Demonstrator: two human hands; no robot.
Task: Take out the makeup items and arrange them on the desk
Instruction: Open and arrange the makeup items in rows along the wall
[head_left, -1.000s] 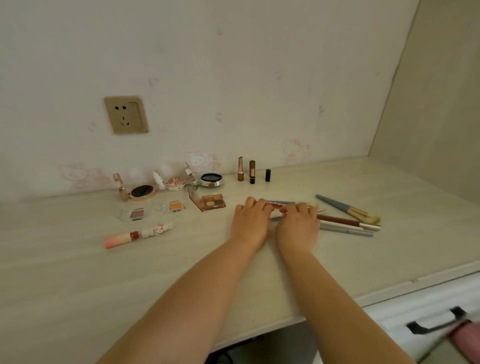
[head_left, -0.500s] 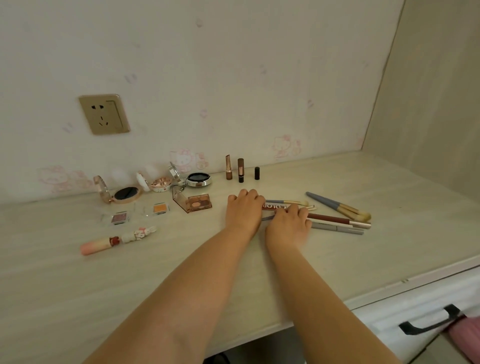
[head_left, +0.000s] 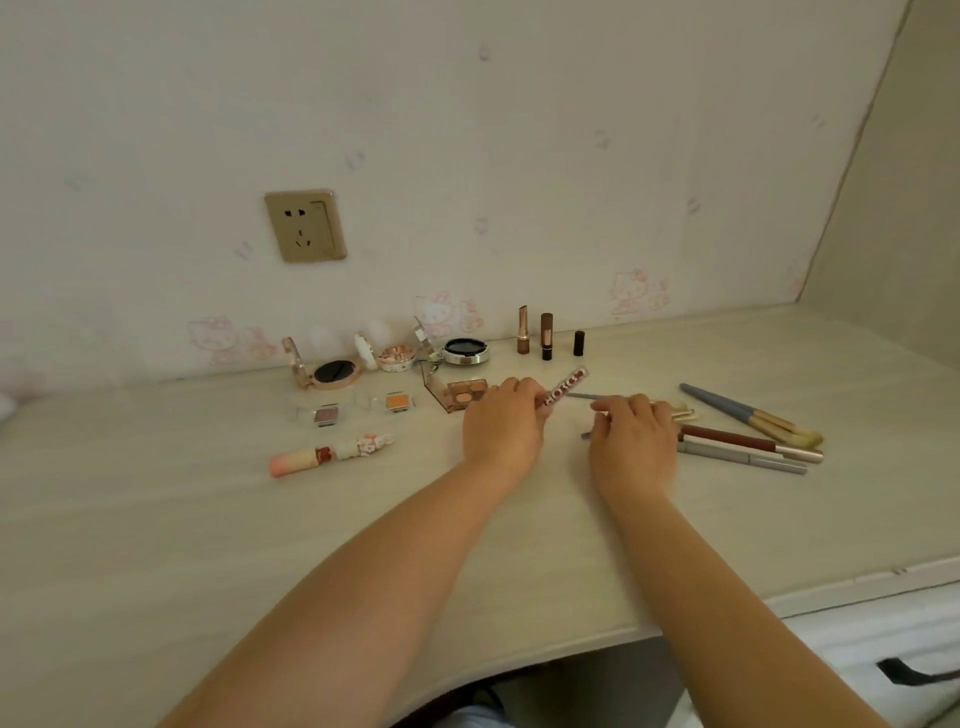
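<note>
My left hand (head_left: 506, 423) grips a red lip gloss tube (head_left: 566, 385) with pale lettering, its far end tilted up and to the right above the desk (head_left: 208, 519). My right hand (head_left: 631, 441) rests, fingers curled, over a thin grey pencil (head_left: 587, 396) and the ends of several pens and brushes (head_left: 748, 444); whether it grips any I cannot tell. Three lipsticks (head_left: 545, 336) stand upright near the wall. Open compacts (head_left: 332, 371), an eyeshadow palette (head_left: 465, 392) and two small eyeshadow pans (head_left: 397, 401) lie to the left. A pink tube (head_left: 327, 453) lies nearer me.
A wall socket (head_left: 305, 226) sits above the compacts. A side wall (head_left: 893, 208) closes off the desk's right end. The desk's front edge (head_left: 727, 608) runs across the lower right, with a white drawer and black handle (head_left: 906, 670) below it.
My left hand has lifted the red lip gloss tube off the pile and swung it up and leftward. My two hands have moved apart. The camera view has shifted.
</note>
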